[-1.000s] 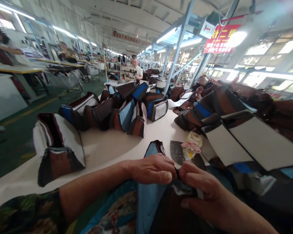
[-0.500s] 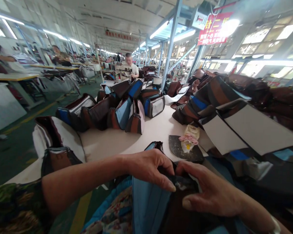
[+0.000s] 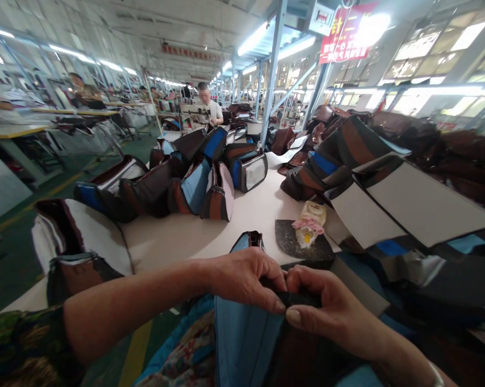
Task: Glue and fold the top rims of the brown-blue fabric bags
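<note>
Close in front of me is an unfinished bag [image 3: 246, 338] with a light blue side and dark edging. My left hand [image 3: 248, 279] pinches the dark top edge of this bag between thumb and fingers. Right beside it my right hand [image 3: 323, 306] grips the same edge, its thumb on the near side and its fingers curled over. The two thumb tips almost meet. Part of the bag's rim rises behind my left hand. The bag's lower part runs out of view at the bottom.
On the pale table [image 3: 165, 242] stand several unfinished bags [image 3: 196, 185] in rows. A dark slab [image 3: 285, 242] bears a plastic bottle [image 3: 313, 215] wrapped in pink cloth. At right lies a heap of bag pieces with pale panels [image 3: 423, 204]. A person [image 3: 210, 107] sits farther back.
My right thumb and fingers have closed onto the bag's top edge, next to my left hand. My left hand has stayed on the edge. The view has shifted slightly to the right.
</note>
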Action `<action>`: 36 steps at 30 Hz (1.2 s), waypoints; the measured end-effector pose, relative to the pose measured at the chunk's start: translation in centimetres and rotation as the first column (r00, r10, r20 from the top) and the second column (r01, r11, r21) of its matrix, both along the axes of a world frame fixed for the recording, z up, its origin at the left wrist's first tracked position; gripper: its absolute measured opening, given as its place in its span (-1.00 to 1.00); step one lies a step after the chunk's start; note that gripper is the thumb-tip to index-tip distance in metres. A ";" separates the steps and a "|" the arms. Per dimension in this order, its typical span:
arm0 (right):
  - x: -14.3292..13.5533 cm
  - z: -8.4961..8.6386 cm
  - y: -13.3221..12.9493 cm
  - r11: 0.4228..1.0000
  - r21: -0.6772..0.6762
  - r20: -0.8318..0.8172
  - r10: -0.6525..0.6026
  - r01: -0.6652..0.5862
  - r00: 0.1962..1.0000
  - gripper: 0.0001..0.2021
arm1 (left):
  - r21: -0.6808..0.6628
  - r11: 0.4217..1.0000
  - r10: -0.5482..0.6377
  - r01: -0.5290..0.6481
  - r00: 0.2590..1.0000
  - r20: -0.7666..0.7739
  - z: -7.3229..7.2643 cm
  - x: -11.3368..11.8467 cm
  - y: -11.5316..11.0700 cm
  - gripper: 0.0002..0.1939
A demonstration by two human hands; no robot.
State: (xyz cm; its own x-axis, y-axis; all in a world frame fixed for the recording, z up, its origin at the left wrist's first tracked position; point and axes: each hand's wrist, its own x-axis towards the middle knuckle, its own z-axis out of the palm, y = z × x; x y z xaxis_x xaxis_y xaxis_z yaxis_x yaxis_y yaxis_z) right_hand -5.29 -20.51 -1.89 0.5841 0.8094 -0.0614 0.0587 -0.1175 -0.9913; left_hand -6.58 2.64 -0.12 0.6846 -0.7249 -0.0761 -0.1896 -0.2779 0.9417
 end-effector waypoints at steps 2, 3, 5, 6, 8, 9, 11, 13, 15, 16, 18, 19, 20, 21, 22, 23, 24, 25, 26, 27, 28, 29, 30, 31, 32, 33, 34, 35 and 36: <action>0.0 0.0 -0.1 1.000 0.020 -0.026 0.005 -0.004 1.000 -0.67 | 0.028 0.999 0.025 -0.025 1.000 -0.004 -0.2 0.1 0.0 -0.68; -0.1 -0.1 -0.2 1.000 0.019 -0.027 -0.010 0.011 1.000 -0.69 | 0.042 0.998 0.037 -0.037 0.999 -0.007 -0.3 0.1 0.1 -0.69; -0.2 -0.3 -0.1 0.998 0.006 -0.022 -0.055 0.055 0.998 -0.74 | 0.056 0.997 0.056 -0.055 0.998 -0.021 -0.4 0.0 0.1 -0.71; -0.4 -0.4 0.0 0.997 -0.001 -0.018 -0.077 0.077 0.997 -0.77 | 0.059 0.996 0.065 -0.063 0.997 -0.036 -0.4 0.0 0.0 -0.71; -0.6 -0.6 0.3 0.994 -0.009 -0.010 -0.107 0.107 0.994 -0.85 | 0.067 0.994 0.092 -0.086 0.993 -0.078 -0.2 -0.1 -0.1 -0.66; -0.6 -0.7 0.5 0.993 -0.013 -0.010 -0.117 0.117 0.993 -0.88 | 0.071 0.992 0.112 -0.106 0.990 -0.087 -0.1 -0.2 -0.2 -0.63; -0.7 -0.9 0.7 0.991 -0.024 -0.012 -0.136 0.135 0.991 -0.93 | 0.085 0.987 0.145 -0.139 0.987 -0.066 0.0 -0.4 -0.4 -0.62; -0.7 -1.0 0.8 0.990 -0.040 -0.032 -0.139 0.137 0.990 -0.94 | 0.101 0.983 0.157 -0.154 0.987 -0.030 0.1 -0.5 -0.5 -0.70; -0.6 -1.2 0.9 0.991 -0.053 -0.065 -0.126 0.123 0.990 -0.95 | 0.121 0.981 0.152 -0.149 0.988 -0.013 0.1 -0.6 -0.7 -0.83; -0.6 -1.3 0.9 0.991 -0.057 -0.075 -0.121 0.117 0.990 -0.96 | 0.125 0.980 0.154 -0.152 0.988 0.001 0.2 -0.6 -0.7 -0.89; -0.6 -1.4 0.9 0.992 -0.051 -0.077 -0.117 0.113 0.990 -0.97 | 0.110 0.982 0.151 -0.155 0.987 0.048 0.2 -0.6 -0.8 -0.95; -0.6 -1.3 0.9 0.992 -0.046 -0.067 -0.117 0.114 0.991 -0.97 | 0.096 0.984 0.145 -0.151 0.987 0.067 0.2 -0.6 -0.7 -0.94; -0.7 -1.3 1.0 0.992 -0.045 -0.056 -0.121 0.118 0.991 -0.96 | 0.083 0.986 0.137 -0.144 0.987 0.078 0.2 -0.6 -0.7 -0.93; -0.8 -1.2 1.1 0.991 -0.048 -0.040 -0.126 0.124 0.991 -0.95 | 0.074 0.988 0.130 -0.136 0.988 0.085 0.1 -0.6 -0.6 -0.92; -1.0 -1.1 1.2 0.989 -0.053 -0.019 -0.137 0.136 0.990 -0.94 | 0.066 0.989 0.125 -0.132 0.987 0.096 0.1 -0.6 -0.6 -0.91; -1.1 -0.9 1.3 0.986 -0.061 0.006 -0.156 0.156 0.988 -0.93 | 0.062 0.989 0.125 -0.133 0.985 0.122 -0.1 -0.7 -0.5 -0.90; -1.3 -0.8 1.3 0.981 -0.072 0.030 -0.178 0.180 0.984 -0.92 | 0.058 0.989 0.126 -0.137 0.979 0.162 -0.2 -0.7 -0.4 -0.89; -1.5 -0.8 1.4 0.976 -0.085 0.051 -0.198 0.202 0.979 -0.92 | 0.054 0.988 0.128 -0.142 0.970 0.207 -0.4 -0.7 -0.4 -0.88; -1.6 -0.8 1.5 0.969 -0.097 0.072 -0.220 0.226 0.973 -0.93 | 0.046 0.988 0.133 -0.149 0.958 0.252 -0.6 -0.8 -0.3 -0.88; -1.7 -0.9 1.6 0.964 -0.105 0.099 -0.235 0.245 0.967 -0.94 | 0.039 0.987 0.140 -0.158 0.948 0.286 -0.7 -0.8 -0.2 -0.87; -1.8 -1.0 1.6 0.959 -0.105 0.139 -0.248 0.263 0.959 -0.95 | 0.035 0.986 0.145 -0.164 0.941 0.306 -0.8 -0.9 -0.1 -0.85; -1.9 -1.2 1.6 0.956 -0.091 0.200 -0.259 0.281 0.945 -0.96 | 0.034 0.986 0.146 -0.164 0.939 0.311 -0.9 -0.9 0.0 -0.84; -1.8 -1.4 1.6 0.956 -0.063 0.277 -0.260 0.288 0.925 -0.96 | 0.036 0.987 0.138 -0.156 0.945 0.298 -0.8 -0.9 0.1 -0.83; -1.8 -1.5 1.6 0.958 -0.025 0.368 -0.256 0.284 0.894 -0.94 | 0.039 0.990 0.122 -0.137 0.955 0.269 -0.7 -0.8 0.2 -0.84; -1.7 -1.6 1.5 0.964 0.011 0.464 -0.239 0.264 0.853 -0.91 | 0.044 0.993 0.097 -0.109 0.971 0.220 -0.5 -0.7 0.4 -0.85; -1.6 -1.6 1.5 0.972 0.038 0.559 -0.213 0.231 0.801 -0.88 | 0.044 0.996 0.073 -0.080 0.986 0.152 -0.3 -0.6 0.6 -0.87; -1.5 -1.6 1.4 0.981 0.054 0.650 -0.177 0.188 0.739 -0.84 | 0.042 0.997 0.056 -0.059 0.996 0.073 -0.1 -0.5 0.8 -0.87; -1.4 -1.4 1.3 0.989 0.053 0.730 -0.134 0.140 0.670 -0.81 | 0.040 0.998 0.047 -0.047 0.999 -0.011 0.0 -0.3 1.0 -0.84; -1.3 -1.2 1.2 0.994 0.038 0.799 -0.089 0.098 0.594 -0.78 | 0.042 0.998 0.043 -0.040 0.995 -0.086 0.1 -0.2 1.1 -0.76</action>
